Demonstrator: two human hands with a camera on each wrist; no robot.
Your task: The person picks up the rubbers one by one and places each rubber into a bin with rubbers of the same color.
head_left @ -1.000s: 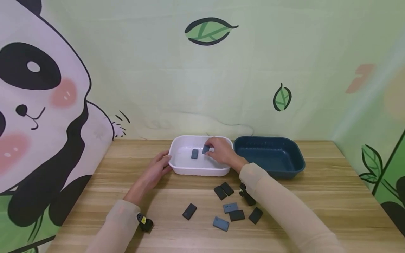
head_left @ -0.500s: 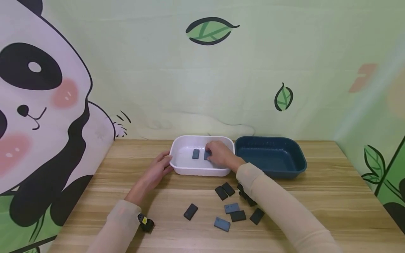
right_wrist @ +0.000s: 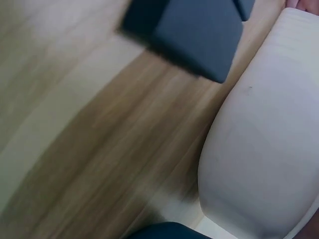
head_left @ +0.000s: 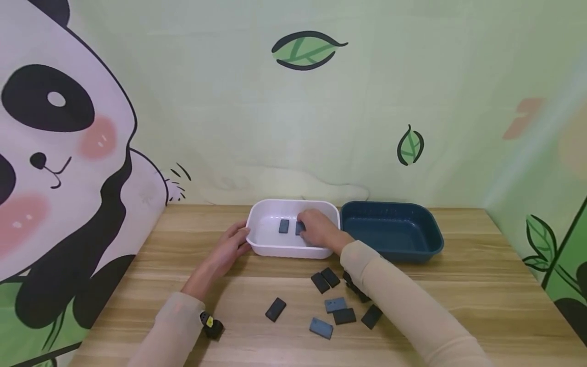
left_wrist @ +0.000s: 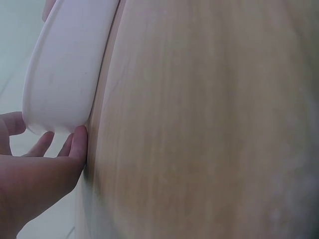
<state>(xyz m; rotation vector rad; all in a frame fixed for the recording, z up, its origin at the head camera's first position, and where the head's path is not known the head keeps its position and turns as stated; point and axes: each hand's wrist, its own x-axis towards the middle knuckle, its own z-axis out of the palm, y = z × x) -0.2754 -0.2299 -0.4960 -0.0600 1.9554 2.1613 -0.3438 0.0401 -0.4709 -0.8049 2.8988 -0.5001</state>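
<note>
My right hand point(head_left: 318, 227) reaches into the white tray point(head_left: 293, 252) and pinches a small blue domino-like tile point(head_left: 298, 228) near the tray floor. Its fingers cover part of that tile. To its left, another blue tile point(head_left: 284, 226) lies flat inside the tray. At the tray's left end is my left hand point(head_left: 228, 251); its thumb touches the rim. In the left wrist view, the fingertips point(left_wrist: 79, 134) of this hand rest along the lower outer wall of the white tray point(left_wrist: 70, 64).
A dark blue tray point(head_left: 392, 250) stands right beside the white one. On the wooden table in front lie several black tiles point(head_left: 276, 309) and blue tiles point(head_left: 321, 328). Near my right wrist, dark blocks point(right_wrist: 194, 35) show large. A printed cloth wall point(head_left: 220, 127) stands behind.
My right hand has moved slightly down in the white tray, lowering the blue tile toward its floor. The left hand has stayed at the tray's end.
</note>
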